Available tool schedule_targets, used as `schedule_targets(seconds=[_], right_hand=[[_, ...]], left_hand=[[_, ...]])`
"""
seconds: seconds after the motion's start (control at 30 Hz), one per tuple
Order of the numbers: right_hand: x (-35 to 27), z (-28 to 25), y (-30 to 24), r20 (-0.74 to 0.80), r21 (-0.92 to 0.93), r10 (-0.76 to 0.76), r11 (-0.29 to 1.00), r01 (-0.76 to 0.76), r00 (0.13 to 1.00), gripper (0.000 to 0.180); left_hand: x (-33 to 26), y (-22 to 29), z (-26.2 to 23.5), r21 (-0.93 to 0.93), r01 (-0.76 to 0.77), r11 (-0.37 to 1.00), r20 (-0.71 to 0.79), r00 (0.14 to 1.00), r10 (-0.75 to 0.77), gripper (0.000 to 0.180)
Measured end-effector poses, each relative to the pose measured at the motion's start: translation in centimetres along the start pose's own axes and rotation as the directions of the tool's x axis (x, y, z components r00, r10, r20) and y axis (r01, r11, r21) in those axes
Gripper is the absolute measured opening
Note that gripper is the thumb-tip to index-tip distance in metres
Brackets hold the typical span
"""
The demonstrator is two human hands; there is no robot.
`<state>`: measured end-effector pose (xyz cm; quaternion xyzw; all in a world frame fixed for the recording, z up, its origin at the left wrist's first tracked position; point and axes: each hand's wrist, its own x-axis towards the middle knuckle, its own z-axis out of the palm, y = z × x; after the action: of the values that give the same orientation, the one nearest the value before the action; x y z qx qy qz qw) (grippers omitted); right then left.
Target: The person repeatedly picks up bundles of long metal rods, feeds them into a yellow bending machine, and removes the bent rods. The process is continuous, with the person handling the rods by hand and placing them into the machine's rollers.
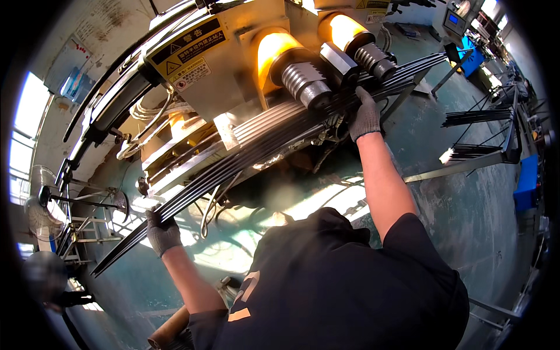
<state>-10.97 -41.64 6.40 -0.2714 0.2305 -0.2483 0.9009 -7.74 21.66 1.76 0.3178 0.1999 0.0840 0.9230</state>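
A bundle of long dark metal rods (233, 163) slants across the view, from the lower left up to the upper right. My left hand (162, 233), in a grey knit glove, is closed round the rods close to their lower left end. Further up, my right hand (365, 114), gloved the same way, grips the rods beside the machine's grooved steel rollers; part of its fingers is hidden behind them. The ridged roller (304, 81) and a second ridged roller (374, 60) stick out from yellow housings, with a hexagonal steel block (338, 63) between them.
The large machine body (216, 76) with warning labels fills the top. A rack with more dark rods (475, 116) stands at the right, near a blue bin (526, 182). Hoses and cables (207, 216) hang below the machine. Another person (49, 274) shows, blurred, at the left edge.
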Motion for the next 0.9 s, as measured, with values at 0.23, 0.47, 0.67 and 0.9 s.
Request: schedule_targets(seconds=[0.23, 0.47, 0.67, 0.9], right_hand=[[8.2, -2.9, 1.1, -0.023, -0.345, -0.093, 0.935, 0.08, 0.995, 0.032], [11.2, -4.7, 3.2, -0.082, -0.72, -0.31, 0.675, 0.159, 0.947, 0.018], [10.8, -4.5, 3.8, 0.05, -0.73, -0.53, 0.559, 0.393, 0.846, 0.012], [5.8, -0.5, 1.9, -0.194, -0.225, -0.158, 0.968, 0.113, 0.968, 0.016]], left_hand=[[3.8, -8.3, 5.0, 0.028, 0.069, 0.997, -0.122, 0.99, -0.065, 0.026], [2.5, -13.7, 9.8, 0.054, 0.176, 0.983, -0.072, 0.982, -0.172, 0.03], [2.0, -12.1, 11.9, -0.166, 0.299, 0.94, 0.095, 0.953, -0.286, 0.038], [5.0, -10.1, 9.1, -0.066, 0.029, 0.997, -0.128, 0.991, -0.037, 0.036]])
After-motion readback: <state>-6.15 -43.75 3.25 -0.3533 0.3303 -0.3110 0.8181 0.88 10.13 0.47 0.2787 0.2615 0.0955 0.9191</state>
